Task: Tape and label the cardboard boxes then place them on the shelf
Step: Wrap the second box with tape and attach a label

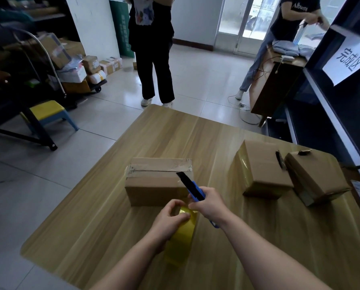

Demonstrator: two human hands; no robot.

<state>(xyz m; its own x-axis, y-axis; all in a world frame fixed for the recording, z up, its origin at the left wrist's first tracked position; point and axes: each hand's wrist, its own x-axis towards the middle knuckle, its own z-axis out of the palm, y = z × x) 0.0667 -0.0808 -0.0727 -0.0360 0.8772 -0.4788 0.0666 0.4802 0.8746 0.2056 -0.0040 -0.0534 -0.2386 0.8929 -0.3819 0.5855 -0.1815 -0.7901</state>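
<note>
Taping step: beside the nearest box [154, 185], left hand [170, 218] pinched the tape roll [181, 241], right hand [208, 204] gripped the knife [192, 188]. Freeing the tape end seemed next.

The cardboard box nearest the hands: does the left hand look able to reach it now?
Probably yes: the box lies just beyond the left hand, with bare table between. But that hand grips the tape roll, so it is not free to grasp.
</note>
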